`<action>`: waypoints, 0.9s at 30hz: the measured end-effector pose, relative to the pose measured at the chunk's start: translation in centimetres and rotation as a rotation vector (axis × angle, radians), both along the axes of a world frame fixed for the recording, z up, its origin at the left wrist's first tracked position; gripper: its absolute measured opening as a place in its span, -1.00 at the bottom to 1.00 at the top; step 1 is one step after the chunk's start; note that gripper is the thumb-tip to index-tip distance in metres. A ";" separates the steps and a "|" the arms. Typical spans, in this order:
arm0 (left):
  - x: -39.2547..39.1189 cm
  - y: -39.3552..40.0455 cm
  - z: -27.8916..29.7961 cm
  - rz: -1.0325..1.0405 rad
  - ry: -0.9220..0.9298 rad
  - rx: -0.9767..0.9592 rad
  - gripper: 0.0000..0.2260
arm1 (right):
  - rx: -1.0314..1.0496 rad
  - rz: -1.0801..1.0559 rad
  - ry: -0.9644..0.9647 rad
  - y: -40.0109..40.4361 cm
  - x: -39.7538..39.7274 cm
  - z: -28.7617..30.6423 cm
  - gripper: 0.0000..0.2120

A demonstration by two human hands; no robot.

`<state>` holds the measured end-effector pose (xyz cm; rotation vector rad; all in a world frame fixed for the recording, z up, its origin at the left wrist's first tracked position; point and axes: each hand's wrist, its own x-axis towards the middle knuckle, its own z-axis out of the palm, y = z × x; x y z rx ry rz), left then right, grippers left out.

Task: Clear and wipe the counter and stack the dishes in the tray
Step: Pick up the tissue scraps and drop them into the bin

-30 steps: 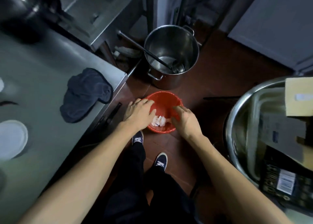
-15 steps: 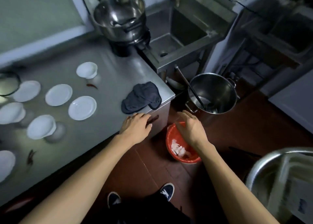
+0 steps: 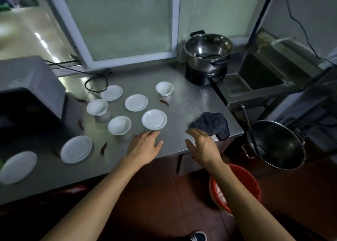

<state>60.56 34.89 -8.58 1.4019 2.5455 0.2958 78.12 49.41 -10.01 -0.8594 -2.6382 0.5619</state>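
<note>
Seen from the head camera: a brushed steel desk (image 3: 191,102), smooth and reflective, with its front edge running from lower left up to a square right corner. Over a bare strip of steel near that edge, left hand (image 3: 144,144) flat and palm down, fingers spread and relaxed, gripping nothing, fingertips just short of the nearest white plate (image 3: 154,119). Right hand (image 3: 202,144) likewise open, fingers loosely spread, hovering by the corner, just beside a crumpled dark cloth (image 3: 211,125) that droops over the desk's right edge. Round glossy white dishes scattered apart across the middle and left: flat plates and small footed bowls (image 3: 119,125), none stacked, with gaps of bare steel between them. Thin red chillies (image 3: 104,148) lying among them, the near one with its long axis roughly toward the front edge. Back right, a steel pot (image 3: 207,53) on a black burner. Below the corner on the dark red floor, a round red bucket (image 3: 253,184) and a large steel stockpot (image 3: 277,146) with a ladle leaning in it.
</note>
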 end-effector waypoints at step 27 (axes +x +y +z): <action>-17.3 -32.0 -2.3 0.441 0.000 0.168 -0.66 | -0.050 0.472 -0.085 -25.9 -26.2 0.2 -0.69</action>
